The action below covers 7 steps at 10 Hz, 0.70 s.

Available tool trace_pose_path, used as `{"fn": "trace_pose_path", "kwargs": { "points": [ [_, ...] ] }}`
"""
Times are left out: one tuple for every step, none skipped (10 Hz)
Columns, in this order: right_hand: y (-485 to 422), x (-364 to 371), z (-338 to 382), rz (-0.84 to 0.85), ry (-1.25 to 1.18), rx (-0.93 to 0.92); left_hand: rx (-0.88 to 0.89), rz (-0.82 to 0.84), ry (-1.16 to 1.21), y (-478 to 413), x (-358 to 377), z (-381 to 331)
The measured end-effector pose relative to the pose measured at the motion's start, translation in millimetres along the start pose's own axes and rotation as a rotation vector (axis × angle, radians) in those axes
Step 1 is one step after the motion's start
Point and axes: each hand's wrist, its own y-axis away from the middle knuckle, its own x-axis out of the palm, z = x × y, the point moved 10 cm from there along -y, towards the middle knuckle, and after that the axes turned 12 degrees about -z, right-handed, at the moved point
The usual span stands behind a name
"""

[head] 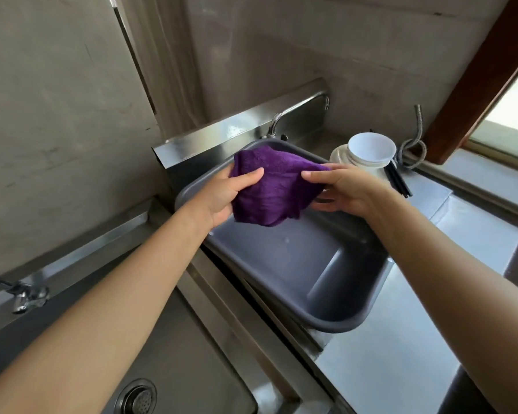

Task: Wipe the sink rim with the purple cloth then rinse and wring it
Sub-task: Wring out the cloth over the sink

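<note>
We hold the purple cloth (pixel 269 186) above the far end of the grey tub (pixel 335 323), our left hand (pixel 222 197) pinching its left edge under the thumb, our right hand (pixel 346 189) pinching its right edge likewise, with stacked white bowls (pixel 371 152) just beyond the tub.

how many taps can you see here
2: the far tap behind the grey basin, and the near tap at lower left, by the steel sink. None seems hidden.
</note>
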Motion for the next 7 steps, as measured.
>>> {"fn": "trace_pose_path", "kwargs": {
  "points": [
    [-9.4, -0.1, -3.5, -0.129, -0.139, -0.112, 0.006, -0.036, -0.053, -8.3, -1.2, 4.1],
    [-23.3, -6.8, -7.0, -0.425, 0.281, -0.310, -0.085, -0.165, -0.148, -24.9, -17.2, 22.6],
    [-41.6, 0.3, -28.2, -0.468, 0.484, -0.281, -0.188, -0.321, -0.286, -38.6, -39.5, 50.4],
    [-59.8, 10.6, -47.4, -0.412, 0.556, -0.241, -0.321, -0.416, -0.441, -38.9, -55.9, 77.9],
    [-73.4, 20.2, -60.4, -0.328, 0.617, -0.242, -0.462, -0.385, -0.628, -29.6, -60.2, 99.4],
    [-84.5, 27.4, -78.3, -0.250, 0.747, -0.194, -0.528, -0.263, -0.934, -26.7, -59.4, 111.0],
    [-88.4, 26.4, -78.9, -0.236, 0.953, -0.122, -0.425, -0.275, -1.134, -38.0, -63.7, 90.7]
  ]
}}
